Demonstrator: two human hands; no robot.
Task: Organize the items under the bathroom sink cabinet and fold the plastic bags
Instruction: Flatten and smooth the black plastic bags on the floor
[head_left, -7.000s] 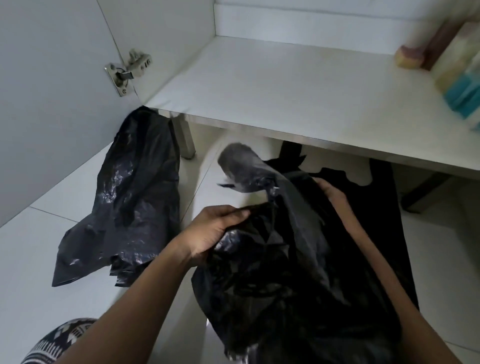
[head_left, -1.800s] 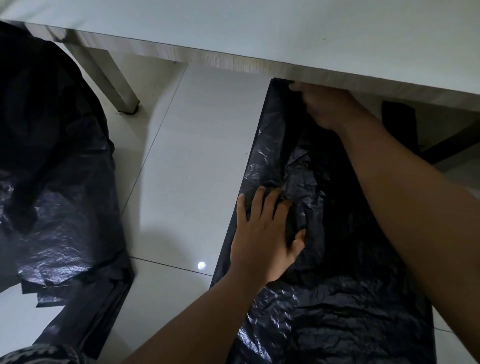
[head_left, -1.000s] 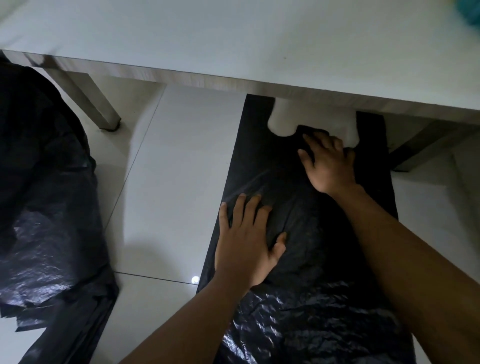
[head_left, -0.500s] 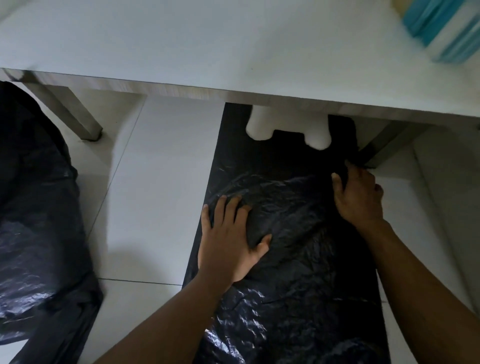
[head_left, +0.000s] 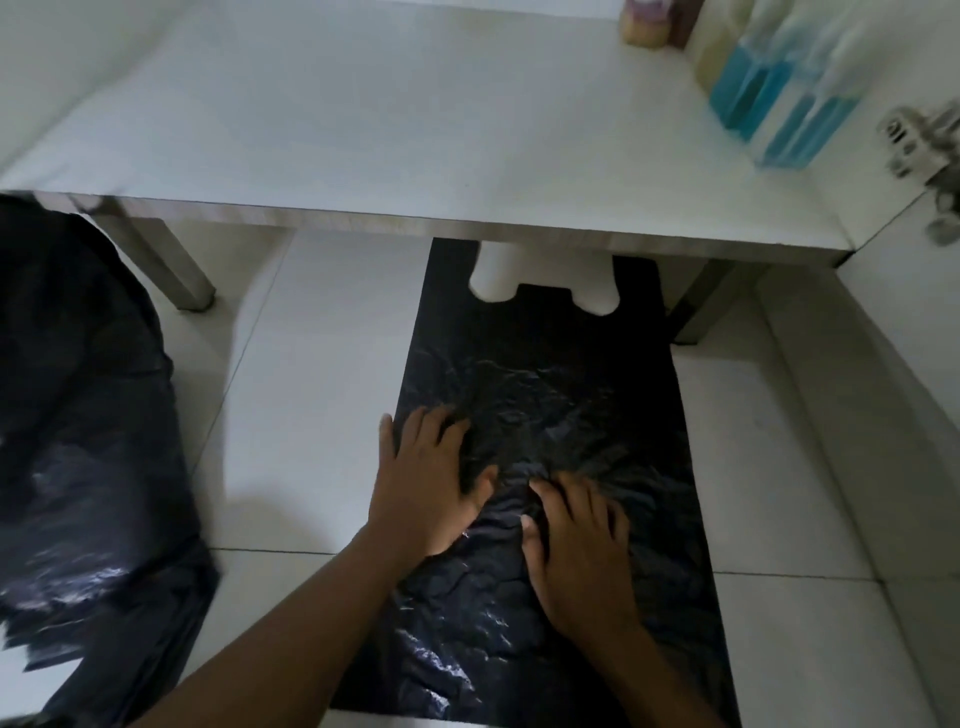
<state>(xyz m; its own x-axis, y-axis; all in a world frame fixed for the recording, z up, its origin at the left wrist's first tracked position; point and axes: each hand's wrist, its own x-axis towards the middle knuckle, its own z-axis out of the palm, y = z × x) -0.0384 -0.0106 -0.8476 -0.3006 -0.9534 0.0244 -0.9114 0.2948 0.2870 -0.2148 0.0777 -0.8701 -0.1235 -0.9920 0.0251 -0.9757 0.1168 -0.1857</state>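
Black plastic bag (head_left: 545, 374) flat on floor tiles (head_left: 311, 415), handles under cabinet shelf (head_left: 415, 130) front edge. Left hand (head_left: 426, 488), right hand (head_left: 576, 551) side by side, fingers spread flat, pressing bag's middle. Blue-liquid bottles (head_left: 779, 93) near shelf's right edge: labels blurred.

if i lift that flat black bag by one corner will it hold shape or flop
Probably flops: the black bag is thin creased film, lying flat under the left hand and right hand pressing it. Likely very light, so it may bunch up when let go. Its glossy surface on the smooth floor tile suggests it slides easily when pushed.
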